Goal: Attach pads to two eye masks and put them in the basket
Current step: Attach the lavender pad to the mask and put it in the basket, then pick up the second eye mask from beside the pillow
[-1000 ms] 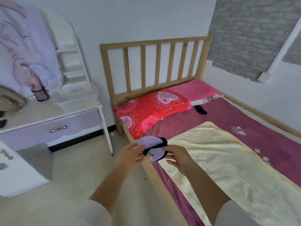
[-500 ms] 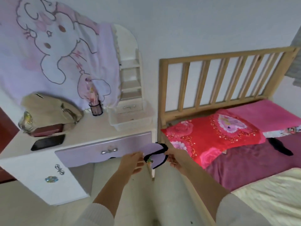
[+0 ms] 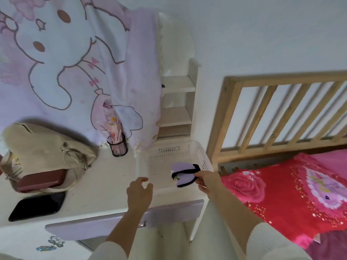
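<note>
My right hand (image 3: 205, 180) pinches a lilac eye mask (image 3: 183, 174) with black trim and a black strap, holding it over the white perforated basket (image 3: 201, 158) on the dresser top. The mask hangs just above the basket's inside, near its right wall. My left hand (image 3: 139, 192) hovers over the dresser beside the basket's left wall, fingers loosely apart and holding nothing. The basket floor under the mask is hidden.
On the white dresser (image 3: 97, 192) lie a black phone (image 3: 36, 205), a beige bag (image 3: 45, 147) with a dark red case (image 3: 40, 180), and a mesh pen cup (image 3: 118, 146). A wooden bed headboard (image 3: 277, 113) and red pillow (image 3: 285, 192) are at the right.
I turned from the bed to the dresser. My left hand let go of the mask and moved left; my right hand carried the mask over the basket.
</note>
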Tool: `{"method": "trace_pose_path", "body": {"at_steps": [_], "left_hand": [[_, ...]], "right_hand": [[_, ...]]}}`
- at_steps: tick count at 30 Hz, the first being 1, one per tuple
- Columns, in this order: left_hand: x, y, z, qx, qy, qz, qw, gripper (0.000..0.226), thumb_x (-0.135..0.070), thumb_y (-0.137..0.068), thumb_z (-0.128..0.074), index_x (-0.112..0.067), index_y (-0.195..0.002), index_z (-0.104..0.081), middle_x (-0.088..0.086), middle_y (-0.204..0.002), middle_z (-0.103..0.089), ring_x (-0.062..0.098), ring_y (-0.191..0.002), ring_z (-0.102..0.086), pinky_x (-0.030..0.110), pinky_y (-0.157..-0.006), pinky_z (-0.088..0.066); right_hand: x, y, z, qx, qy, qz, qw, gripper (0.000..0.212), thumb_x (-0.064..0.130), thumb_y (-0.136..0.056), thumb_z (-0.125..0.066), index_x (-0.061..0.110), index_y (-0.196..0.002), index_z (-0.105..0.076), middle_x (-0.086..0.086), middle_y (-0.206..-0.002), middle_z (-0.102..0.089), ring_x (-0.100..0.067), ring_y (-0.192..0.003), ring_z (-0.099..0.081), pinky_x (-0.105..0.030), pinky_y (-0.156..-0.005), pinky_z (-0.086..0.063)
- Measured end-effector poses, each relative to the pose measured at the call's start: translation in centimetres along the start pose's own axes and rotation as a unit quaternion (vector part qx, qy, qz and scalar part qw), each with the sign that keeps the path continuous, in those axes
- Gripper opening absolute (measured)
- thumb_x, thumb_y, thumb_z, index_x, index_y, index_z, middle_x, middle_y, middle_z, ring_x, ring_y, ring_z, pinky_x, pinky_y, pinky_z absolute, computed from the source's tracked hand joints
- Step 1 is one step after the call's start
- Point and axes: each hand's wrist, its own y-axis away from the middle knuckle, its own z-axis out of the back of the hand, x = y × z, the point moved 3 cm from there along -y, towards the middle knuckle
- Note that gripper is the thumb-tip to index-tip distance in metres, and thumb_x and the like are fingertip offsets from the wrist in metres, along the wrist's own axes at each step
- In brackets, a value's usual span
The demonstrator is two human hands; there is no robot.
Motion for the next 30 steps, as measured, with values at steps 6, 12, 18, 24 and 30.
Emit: {"method": "trace_pose_path", "body": {"at_steps": [6,12,18,24,30], "left_hand": [[1.9,-8.2,-0.6,-0.007,-0.073,-0.037,0.997,0.057,-0.016,-0.091,-0.053,-0.010,-0.143,-0.033,0.016,-0.145,-0.036,0.035,-0.133,-0.030,0.046,-0.104,-0.036],[3.6,-12.3,-2.0,0.034,-0.068,-0.050,0.996,0.068,-0.015,-0.091,-0.052,-0.011,-0.149,-0.018,0.016,-0.144,-0.035,0.033,-0.132,-0.030,0.044,-0.103,-0.037],[2.0,-13.5,-2.6,0.007,-0.145,-0.095,0.985,0.072,-0.005,-0.078,-0.063,-0.007,-0.144,-0.032,0.021,-0.145,-0.032,0.040,-0.130,-0.028,0.051,-0.103,-0.035],[-5.7,-13.0,-7.7,0.054,-0.160,-0.224,0.960,0.063,-0.002,-0.078,-0.061,-0.010,-0.137,-0.041,0.018,-0.149,-0.030,0.036,-0.136,-0.025,0.049,-0.110,-0.030],[-15.4,-4.1,-20.4,0.171,-0.145,-0.380,0.897,0.051,-0.004,-0.076,-0.061,-0.011,-0.126,-0.052,0.015,-0.141,-0.042,0.032,-0.133,-0.034,0.041,-0.110,-0.030]], "right_hand": [[-0.1,-6.9,-6.8,-0.007,0.020,-0.005,1.000,0.007,-0.006,-0.080,-0.059,-0.002,-0.084,-0.063,-0.011,-0.063,-0.056,-0.019,-0.052,-0.049,-0.026,-0.049,-0.039],[-2.9,-11.9,-11.3,-0.024,0.107,-0.052,0.993,0.017,-0.013,-0.077,-0.060,0.000,-0.066,-0.058,-0.013,-0.061,-0.054,-0.021,-0.047,-0.045,-0.026,-0.042,-0.037],[-1.7,-12.4,-10.1,-0.013,0.177,-0.084,0.981,0.029,-0.007,-0.073,-0.066,0.008,-0.053,-0.051,-0.009,-0.059,-0.052,-0.021,-0.051,-0.048,-0.030,-0.049,-0.041],[3.4,-9.2,-2.0,-0.052,0.098,0.033,0.993,0.019,0.001,-0.085,-0.057,-0.004,-0.101,-0.066,-0.016,-0.088,-0.067,-0.020,-0.067,-0.061,-0.026,-0.062,-0.051],[3.1,-2.6,14.5,-0.200,0.071,0.084,0.974,0.015,-0.005,-0.082,-0.062,0.007,-0.077,-0.069,-0.005,-0.064,-0.064,-0.006,-0.046,-0.060,-0.017,-0.049,-0.050]]}}
